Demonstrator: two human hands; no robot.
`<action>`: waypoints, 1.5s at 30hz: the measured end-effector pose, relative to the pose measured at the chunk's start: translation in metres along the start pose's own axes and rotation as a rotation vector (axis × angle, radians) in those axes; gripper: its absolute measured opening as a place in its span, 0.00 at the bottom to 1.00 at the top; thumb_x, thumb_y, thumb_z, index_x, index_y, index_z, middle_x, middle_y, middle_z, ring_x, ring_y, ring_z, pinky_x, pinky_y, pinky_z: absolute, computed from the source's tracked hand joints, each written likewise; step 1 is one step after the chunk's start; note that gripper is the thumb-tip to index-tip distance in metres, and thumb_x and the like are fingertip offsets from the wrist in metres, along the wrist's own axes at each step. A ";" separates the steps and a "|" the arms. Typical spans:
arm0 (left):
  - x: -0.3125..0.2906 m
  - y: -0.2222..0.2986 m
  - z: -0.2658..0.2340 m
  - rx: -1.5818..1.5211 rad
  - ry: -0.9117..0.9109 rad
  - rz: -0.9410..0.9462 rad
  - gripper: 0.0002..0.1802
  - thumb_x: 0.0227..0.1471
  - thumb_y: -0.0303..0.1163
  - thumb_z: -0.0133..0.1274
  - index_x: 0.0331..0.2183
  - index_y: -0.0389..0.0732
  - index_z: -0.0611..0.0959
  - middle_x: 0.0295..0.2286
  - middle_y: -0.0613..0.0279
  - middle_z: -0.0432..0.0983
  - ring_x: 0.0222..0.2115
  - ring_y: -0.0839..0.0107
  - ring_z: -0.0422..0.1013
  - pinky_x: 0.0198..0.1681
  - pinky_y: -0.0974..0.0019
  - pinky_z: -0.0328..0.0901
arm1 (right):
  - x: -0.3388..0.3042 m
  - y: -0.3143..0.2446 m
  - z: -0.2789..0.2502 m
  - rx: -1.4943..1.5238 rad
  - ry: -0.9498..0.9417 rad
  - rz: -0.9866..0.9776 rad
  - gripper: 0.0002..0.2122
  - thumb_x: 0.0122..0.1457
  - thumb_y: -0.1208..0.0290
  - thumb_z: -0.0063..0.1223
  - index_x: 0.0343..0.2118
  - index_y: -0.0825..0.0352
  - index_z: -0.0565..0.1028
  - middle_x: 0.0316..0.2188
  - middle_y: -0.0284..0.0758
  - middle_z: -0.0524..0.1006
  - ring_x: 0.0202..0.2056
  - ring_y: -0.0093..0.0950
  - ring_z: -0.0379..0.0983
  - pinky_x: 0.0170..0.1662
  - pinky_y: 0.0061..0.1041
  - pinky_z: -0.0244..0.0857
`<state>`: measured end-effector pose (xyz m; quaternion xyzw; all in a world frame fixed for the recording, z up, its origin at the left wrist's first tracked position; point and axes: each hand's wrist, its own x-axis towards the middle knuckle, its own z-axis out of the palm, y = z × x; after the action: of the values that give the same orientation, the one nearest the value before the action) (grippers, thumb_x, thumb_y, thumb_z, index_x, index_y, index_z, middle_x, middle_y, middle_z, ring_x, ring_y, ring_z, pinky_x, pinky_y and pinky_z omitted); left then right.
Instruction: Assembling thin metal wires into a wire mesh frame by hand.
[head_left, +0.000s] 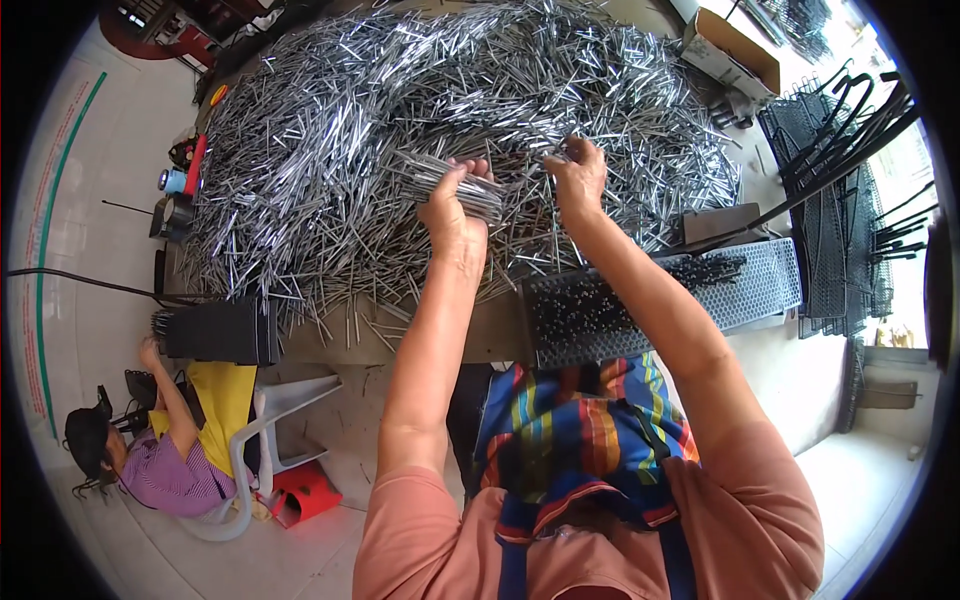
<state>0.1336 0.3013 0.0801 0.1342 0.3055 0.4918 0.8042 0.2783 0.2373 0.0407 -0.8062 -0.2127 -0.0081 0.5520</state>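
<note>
A broad heap of thin silvery metal rods point(330, 130) covers the table in front of me. My left hand point(457, 212) is closed around a bundle of these metal rods point(425, 178), which lie across the palm and stick out to the left. To its right, my right hand point(580, 182) hovers low over the heap with fingers bent together. Whether a rod is between those fingertips is too small to make out. Under my right forearm, a perforated metal tray point(770, 283) with several dark-tipped rods standing in it sits at the table's near edge.
An open cardboard box point(735, 55) stands at the far right, near black mesh racks point(835, 235). A black box point(222, 332) is at the table's left corner. Another person in a purple striped top point(180, 465) sits to the left, beside a red container point(305, 493).
</note>
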 end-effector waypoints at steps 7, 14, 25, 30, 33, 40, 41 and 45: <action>-0.019 -0.001 0.004 -0.029 -0.071 0.037 0.12 0.49 0.24 0.57 0.37 0.39 0.74 0.33 0.57 0.76 0.36 0.63 0.74 0.45 0.57 0.70 | -0.047 -0.043 0.000 0.966 -0.554 0.782 0.24 0.62 0.45 0.42 0.37 0.65 0.76 0.36 0.36 0.79 0.37 0.30 0.74 0.43 0.31 0.64; -0.067 -0.001 0.004 0.079 -0.200 0.217 0.17 0.43 0.14 0.58 0.38 0.35 0.76 0.31 0.58 0.78 0.32 0.70 0.74 0.40 0.64 0.70 | -0.083 -0.086 -0.023 1.257 -0.658 0.788 0.26 0.65 0.47 0.40 0.38 0.71 0.77 0.41 0.41 0.79 0.41 0.33 0.74 0.51 0.32 0.65; -0.134 0.009 -0.018 0.189 -0.103 0.240 0.14 0.42 0.13 0.55 0.36 0.31 0.77 0.26 0.57 0.78 0.25 0.67 0.76 0.30 0.67 0.72 | -0.139 -0.058 -0.069 1.076 -0.738 0.722 0.15 0.67 0.63 0.41 0.44 0.70 0.74 0.38 0.32 0.77 0.38 0.23 0.72 0.47 0.28 0.65; -0.194 0.026 -0.063 0.414 -0.250 -0.186 0.14 0.42 0.15 0.54 0.36 0.34 0.77 0.24 0.58 0.77 0.21 0.67 0.74 0.24 0.67 0.70 | -0.125 -0.078 -0.160 0.289 -0.872 -0.621 0.30 0.44 0.79 0.52 0.56 0.63 0.69 0.56 0.42 0.68 0.58 0.39 0.64 0.57 0.33 0.60; -0.235 0.017 -0.077 0.578 -0.416 -0.556 0.14 0.41 0.19 0.56 0.35 0.34 0.77 0.22 0.57 0.75 0.19 0.67 0.74 0.23 0.67 0.70 | -0.130 -0.076 -0.200 -0.220 -0.897 -1.272 0.31 0.42 0.69 0.56 0.56 0.62 0.69 0.57 0.38 0.68 0.62 0.36 0.59 0.63 0.47 0.47; -0.273 -0.013 -0.079 0.596 -0.508 -1.089 0.18 0.48 0.28 0.57 0.42 0.32 0.74 0.30 0.48 0.78 0.26 0.61 0.78 0.30 0.62 0.76 | -0.166 0.017 -0.238 -0.310 -1.177 -1.183 0.15 0.48 0.63 0.53 0.38 0.63 0.75 0.42 0.35 0.76 0.43 0.37 0.75 0.45 0.34 0.67; -0.270 -0.021 -0.089 0.483 -0.570 -1.164 0.27 0.55 0.43 0.55 0.47 0.31 0.71 0.33 0.42 0.78 0.31 0.56 0.79 0.34 0.57 0.77 | -0.170 0.024 -0.241 -0.311 -1.178 -1.174 0.15 0.48 0.63 0.53 0.38 0.63 0.75 0.42 0.35 0.76 0.43 0.37 0.75 0.45 0.34 0.67; -0.268 -0.026 -0.093 0.180 -0.557 -1.346 0.55 0.50 0.75 0.29 0.48 0.29 0.73 0.38 0.35 0.77 0.36 0.48 0.78 0.34 0.56 0.76 | -0.185 0.051 -0.249 0.092 -1.008 -0.749 0.11 0.42 0.71 0.58 0.30 0.66 0.74 0.28 0.36 0.77 0.28 0.36 0.75 0.32 0.31 0.68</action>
<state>0.0056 0.0469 0.0913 0.1032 0.1452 -0.1879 0.9659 0.1834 -0.0623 0.0468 -0.5570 -0.7150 0.1893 0.3778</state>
